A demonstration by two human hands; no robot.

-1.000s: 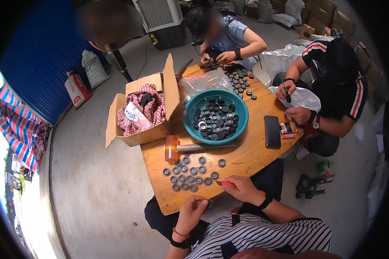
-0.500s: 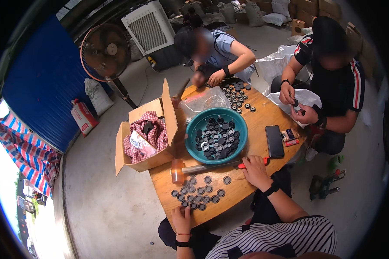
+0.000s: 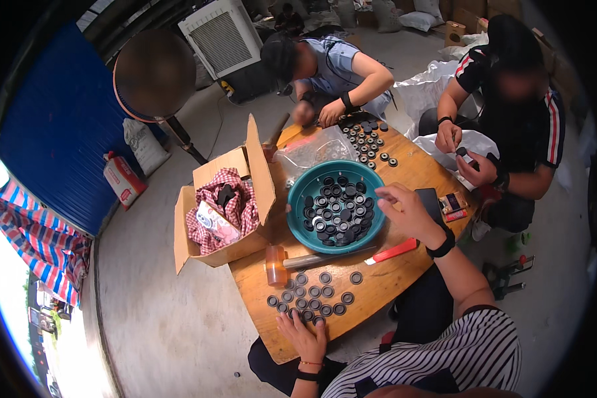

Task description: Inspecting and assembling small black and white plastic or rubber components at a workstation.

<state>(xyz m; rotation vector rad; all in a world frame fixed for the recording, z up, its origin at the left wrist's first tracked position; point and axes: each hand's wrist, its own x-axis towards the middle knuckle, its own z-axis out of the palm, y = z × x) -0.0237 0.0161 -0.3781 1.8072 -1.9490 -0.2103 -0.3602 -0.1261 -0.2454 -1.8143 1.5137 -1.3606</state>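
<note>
My left hand (image 3: pixel 303 338) lies at the table's near edge, fingers spread, its tips on the closest of several flat, round dark caps (image 3: pixel 326 291). No grip on a cap shows. My right hand (image 3: pixel 410 212) is raised beside the right rim of a teal basin (image 3: pixel 293 225), fingers apart and nothing in them. Inside the basin is a heap of similar black round pieces (image 3: pixel 341 209). Below my right hand lies a red-handled utility knife (image 3: pixel 395 251). Left of it rests a mallet (image 3: pixel 276 265) with an amber head, its handle running along the basin's front.
An open cardboard box (image 3: pixel 237 249) with checked cloth stands at the left. A phone (image 3: pixel 430 202), partly behind my right hand, and small packets (image 3: pixel 453 205) lie right. Two co-workers sit opposite, handling small parts near rows of round pieces (image 3: pixel 371 142) and a plastic bag (image 3: pixel 318 149).
My right hand has left the red knife and risen toward the basin's right rim. My left hand has shifted right, farther over the near caps. The view has moved slightly.
</note>
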